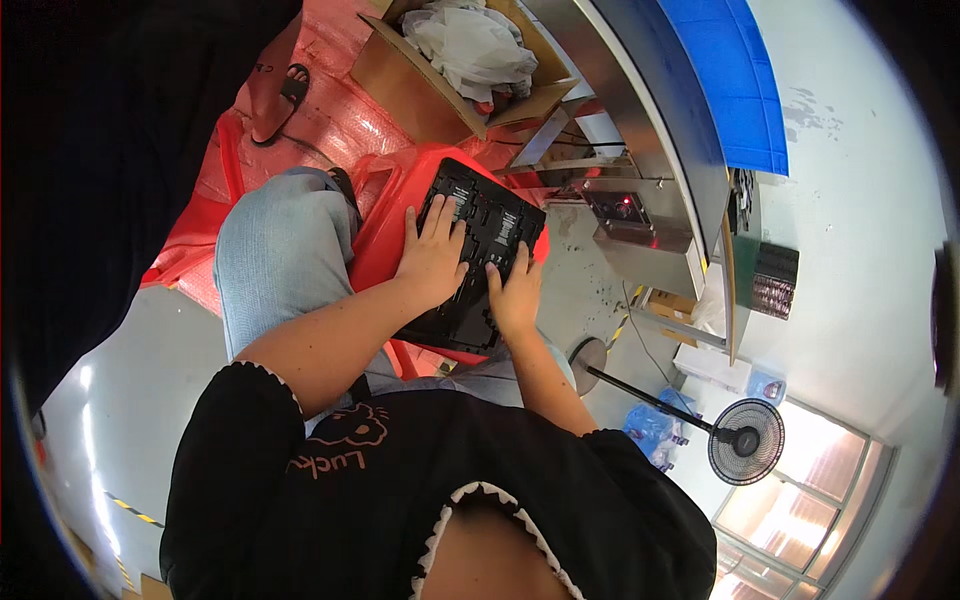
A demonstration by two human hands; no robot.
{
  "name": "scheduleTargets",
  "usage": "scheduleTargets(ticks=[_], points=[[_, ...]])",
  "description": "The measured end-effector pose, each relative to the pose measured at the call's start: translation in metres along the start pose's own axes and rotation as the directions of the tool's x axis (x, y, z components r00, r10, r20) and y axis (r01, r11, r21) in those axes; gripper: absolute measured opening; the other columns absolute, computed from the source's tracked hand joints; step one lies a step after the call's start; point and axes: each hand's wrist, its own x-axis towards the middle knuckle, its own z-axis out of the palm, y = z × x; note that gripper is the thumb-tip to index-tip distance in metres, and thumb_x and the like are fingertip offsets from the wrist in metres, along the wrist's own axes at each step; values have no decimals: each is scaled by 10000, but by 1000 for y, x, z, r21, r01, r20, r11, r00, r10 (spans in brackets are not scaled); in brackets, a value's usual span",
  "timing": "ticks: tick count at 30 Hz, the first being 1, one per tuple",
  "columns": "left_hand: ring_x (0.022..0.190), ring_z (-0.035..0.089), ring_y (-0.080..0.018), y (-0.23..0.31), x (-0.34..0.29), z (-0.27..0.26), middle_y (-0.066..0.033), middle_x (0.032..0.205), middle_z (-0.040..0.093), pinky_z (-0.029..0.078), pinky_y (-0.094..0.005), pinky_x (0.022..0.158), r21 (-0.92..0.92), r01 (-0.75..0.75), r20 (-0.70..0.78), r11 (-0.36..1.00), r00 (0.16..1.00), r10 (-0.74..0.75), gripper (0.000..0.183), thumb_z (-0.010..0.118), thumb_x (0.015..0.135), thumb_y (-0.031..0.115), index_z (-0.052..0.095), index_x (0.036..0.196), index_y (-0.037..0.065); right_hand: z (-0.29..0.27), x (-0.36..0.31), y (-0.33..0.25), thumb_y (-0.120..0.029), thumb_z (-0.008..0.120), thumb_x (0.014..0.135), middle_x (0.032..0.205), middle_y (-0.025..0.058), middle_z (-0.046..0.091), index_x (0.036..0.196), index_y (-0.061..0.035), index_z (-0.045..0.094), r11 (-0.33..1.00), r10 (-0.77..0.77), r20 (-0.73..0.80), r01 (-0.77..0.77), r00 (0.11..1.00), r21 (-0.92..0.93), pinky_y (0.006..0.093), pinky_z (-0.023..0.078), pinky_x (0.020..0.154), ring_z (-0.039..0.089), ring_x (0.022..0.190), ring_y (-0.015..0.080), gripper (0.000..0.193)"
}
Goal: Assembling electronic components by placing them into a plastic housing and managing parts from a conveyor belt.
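A black compartmented tray (470, 300) lies on a red plastic stool (385, 215) in front of me. Flat black pieces (509, 224) with pale print sit in its far part. My left hand (432, 262) rests over the tray's left and middle part, fingers stretched forward and apart on the black pieces. At the tray's right edge is my right hand (516, 297), its thumb and fingers apart over the surface. Neither hand visibly holds a thing. The palms hide part of the tray, and the dark pieces blend into it.
An open cardboard box (410, 80) with pale plastic bags (470, 45) stands beyond the stool. A metal bench (655, 120) with a blue bin (730, 80) is at the right. A standing fan (745, 440) is at lower right. Another person's sandalled foot (292, 90) shows at far left.
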Motion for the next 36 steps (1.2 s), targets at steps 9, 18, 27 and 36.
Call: scheduleTargets(ticks=[9, 18, 27, 36], points=[[1393, 79, -381, -9, 3, 6, -272, 1475, 112, 75, -525, 1117, 98, 98, -50, 990, 994, -93, 658, 568, 838, 304, 342, 1365, -17, 20, -9, -5, -332, 596, 842, 1194, 279, 475, 1235, 34, 478, 999, 19, -20, -20, 1000, -50, 478, 386, 934, 470, 1093, 422, 550], [1389, 77, -402, 0, 2, -4, -293, 1475, 75, 77, -539, 1111, -32, 97, -44, 995, 994, -99, 673, 587, 825, 281, 336, 1368, -27, 5, -25, -1, -337, 622, 825, 1244, 316, 424, 1289, 31, 420, 982, -156, 156, 171, 975, -84, 466, 399, 935, 447, 1125, 447, 626], [1388, 81, -398, 1, -2, -11, -290, 1478, 77, 85, -577, 1094, 93, 86, 53, 992, 994, -91, 671, 575, 826, 358, 384, 1350, -16, -186, 82, -105, -145, 628, 846, 921, 128, 631, 967, -14, 637, 823, -428, -403, 533, 809, 196, 327, 479, 737, 612, 838, 226, 178], [1379, 91, -418, 8, 3, -17, -308, 1469, 71, 93, -601, 1082, 90, 110, 121, 990, 985, -121, 666, 584, 820, 390, 410, 1341, 14, -236, 225, -181, -237, 608, 838, 1038, 148, 621, 1044, -23, 646, 807, -531, -455, 590, 715, -14, 351, 453, 828, 597, 943, 258, 299]])
